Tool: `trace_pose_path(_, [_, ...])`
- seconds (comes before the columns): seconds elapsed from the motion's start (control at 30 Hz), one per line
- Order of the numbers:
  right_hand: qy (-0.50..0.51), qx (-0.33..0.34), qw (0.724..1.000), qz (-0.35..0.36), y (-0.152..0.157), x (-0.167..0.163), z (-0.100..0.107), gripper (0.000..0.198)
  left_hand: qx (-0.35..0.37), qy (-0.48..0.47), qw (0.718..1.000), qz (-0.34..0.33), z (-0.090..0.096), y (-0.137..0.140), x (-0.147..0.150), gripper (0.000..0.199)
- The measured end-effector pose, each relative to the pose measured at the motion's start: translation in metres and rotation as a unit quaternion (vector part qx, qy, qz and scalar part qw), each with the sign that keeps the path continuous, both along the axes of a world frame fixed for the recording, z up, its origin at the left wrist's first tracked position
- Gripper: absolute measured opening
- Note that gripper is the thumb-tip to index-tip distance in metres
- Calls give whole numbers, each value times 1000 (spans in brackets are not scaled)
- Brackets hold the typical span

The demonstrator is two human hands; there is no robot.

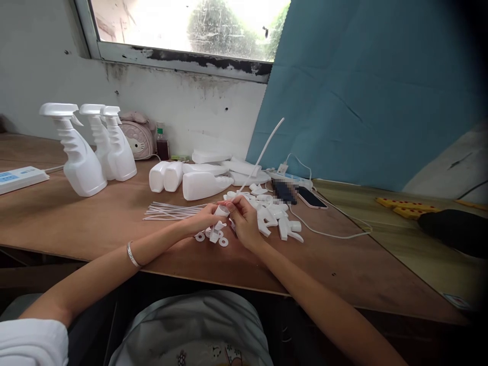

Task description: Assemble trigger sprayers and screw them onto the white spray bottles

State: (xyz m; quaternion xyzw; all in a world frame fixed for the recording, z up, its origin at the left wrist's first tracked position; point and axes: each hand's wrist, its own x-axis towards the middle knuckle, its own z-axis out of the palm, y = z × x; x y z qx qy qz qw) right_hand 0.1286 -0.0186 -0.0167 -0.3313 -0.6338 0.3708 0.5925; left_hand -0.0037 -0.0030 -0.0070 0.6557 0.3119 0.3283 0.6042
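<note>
Fingers of my left hand [206, 219] are closed around a white spray trigger head [221, 211], held just above the table's front part. My right hand [244, 219] pinches a long thin white dip tube [263, 152] at its lower end, where it meets the spray head. The tube points up and to the right, bending slightly near its tip. Whether its end sits inside the head is hidden by my fingers. Below my hands lie several white ring washers [223, 242]. More loose trigger heads [267, 216] are piled to the right, and a bundle of tubes [171, 211] lies left.
Three upright spray bottles [84, 162] stand at the left. Several white bottles [206, 185] lie at the back near a pink bag [137, 137] and a small dark bottle [162, 145]. A phone [311, 197] and a white cable [335, 236] are at the right.
</note>
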Motion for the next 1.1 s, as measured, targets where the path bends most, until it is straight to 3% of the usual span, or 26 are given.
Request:
trace_pose_path(0.07, [8,3,1000,-22,0,-1,0,19,9,9,1000,-2,-2,-1,1,12])
trace_pose_path(0.23, [84,50,983,-153,3,7,12,20,80,84,993,-27,-4,0,4,10])
trace_pose_path(0.33, [28,84,979,-183,6,18,19,19,71,36,997,-19,-1,1,0,13])
trace_pose_path(0.4, [-70,88,973,-204,8,23,20,18,76,19,996,-47,2,0,-3,18])
trace_pose_path(0.47, [-200,103,948,-226,10,25,18,18,82,37,991,-99,4,-2,-6,20])
trace_pose_path(0.57, [-371,157,881,-248,11,22,12,19,86,84,978,-169,4,-5,-7,20])
trace_pose_path(0.67, [-481,202,816,-248,11,17,7,19,85,104,970,-204,1,-6,-6,22])
trace_pose_path(0.73, [-527,212,787,-238,11,15,5,18,84,114,968,-207,0,-5,-6,23])
trace_pose_path(1.1, [-596,187,747,-226,20,10,0,14,121,164,951,-232,2,-2,-8,24])
